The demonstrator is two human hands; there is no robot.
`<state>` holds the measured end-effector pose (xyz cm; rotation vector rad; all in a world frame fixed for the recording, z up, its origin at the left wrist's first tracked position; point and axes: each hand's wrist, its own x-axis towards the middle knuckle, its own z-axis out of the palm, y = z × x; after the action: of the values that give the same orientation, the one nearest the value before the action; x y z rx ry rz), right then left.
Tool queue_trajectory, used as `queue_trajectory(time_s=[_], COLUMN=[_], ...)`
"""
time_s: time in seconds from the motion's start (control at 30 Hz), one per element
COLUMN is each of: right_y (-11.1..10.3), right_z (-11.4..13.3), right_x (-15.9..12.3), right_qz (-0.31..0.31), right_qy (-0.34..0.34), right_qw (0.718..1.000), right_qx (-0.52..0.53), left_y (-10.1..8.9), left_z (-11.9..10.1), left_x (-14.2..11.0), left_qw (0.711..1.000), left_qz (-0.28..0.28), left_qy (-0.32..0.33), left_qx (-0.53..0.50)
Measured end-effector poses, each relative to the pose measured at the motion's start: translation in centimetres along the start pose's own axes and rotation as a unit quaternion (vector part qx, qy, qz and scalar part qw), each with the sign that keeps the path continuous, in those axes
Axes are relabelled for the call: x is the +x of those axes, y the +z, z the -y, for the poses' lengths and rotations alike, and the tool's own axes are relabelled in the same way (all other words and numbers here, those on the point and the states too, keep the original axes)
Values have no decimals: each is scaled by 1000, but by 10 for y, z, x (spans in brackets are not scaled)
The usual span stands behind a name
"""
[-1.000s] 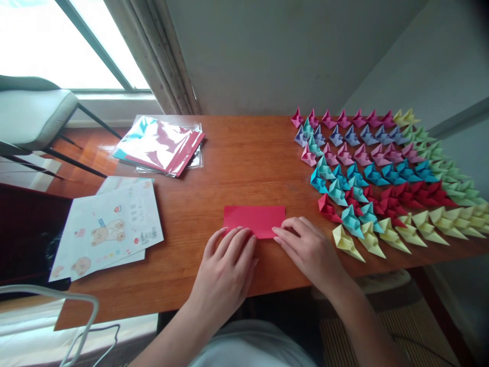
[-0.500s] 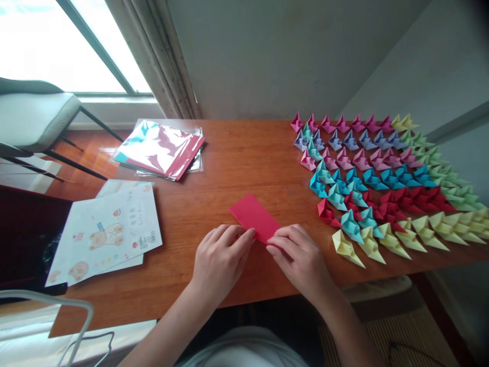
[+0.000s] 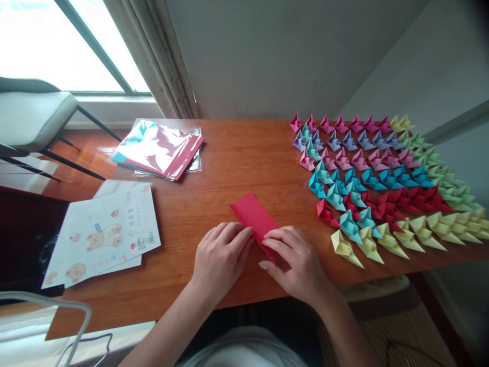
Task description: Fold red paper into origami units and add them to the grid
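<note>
A folded strip of red paper (image 3: 255, 213) lies slantwise on the wooden table in front of me. The fingers of my left hand (image 3: 221, 254) are pinched at its left long edge. My right hand (image 3: 297, 261) is at the near right end, fingertips resting on the paper and the thumb lower, by the near end. Part of the paper is hidden under the right fingers. To the right of that hand stand rows of folded paper boats, the closest a pale yellow boat (image 3: 347, 248) and a red boat (image 3: 327, 213).
Plastic-wrapped coloured paper (image 3: 160, 150) lies at the table's back left. White sheets with bear drawings (image 3: 110, 234) overlap the left edge. A chair (image 3: 38, 114) stands by the window. A pale curved tube (image 3: 82, 308) is at lower left.
My right thumb has moved away from the fingertips, and the right fingers now lie further over the paper. More of the paper's near end shows. My left hand stays nearly in place.
</note>
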<state>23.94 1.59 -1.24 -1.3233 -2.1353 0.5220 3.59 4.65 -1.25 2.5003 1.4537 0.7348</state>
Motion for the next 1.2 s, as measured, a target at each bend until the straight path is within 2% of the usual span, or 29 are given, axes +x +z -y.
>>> queue_trajectory(time_s=[0.23, 0.43, 0.6, 0.73, 0.87, 0.97, 1.07, 1.2], right_y=[0, 4, 2, -5, -14, -15, -11, -6], right_z=[1, 0, 0, 4, 8, 7, 4, 6], right_x=[-1, -1, 0, 5, 14, 19, 19, 16], right_qz=[12, -11, -47, -55, -91, -112, -119, -96], right_qy=[2, -2, 4, 24, 93, 129, 166, 197], right_qw=[1000, 1000, 997, 990, 979, 969, 954, 940], right_qx=[4, 10, 55, 131, 155, 178, 218, 263], left_y=[1, -1, -1, -4, -12, -19, -21, -17], left_z=[1, 0, 2, 3, 1, 0, 1, -2], left_x=[2, 1, 1, 0, 2, 4, 4, 6], left_qw=[999, 999, 997, 989, 961, 931, 910, 871], left_qz=[3, 2, -7, -9, 7, 51, 78, 63], left_qy=[-14, -19, -33, -14, -1, -19, -60, -145], left_qx=[-32, -43, -74, -144, -277, -361, -402, -464])
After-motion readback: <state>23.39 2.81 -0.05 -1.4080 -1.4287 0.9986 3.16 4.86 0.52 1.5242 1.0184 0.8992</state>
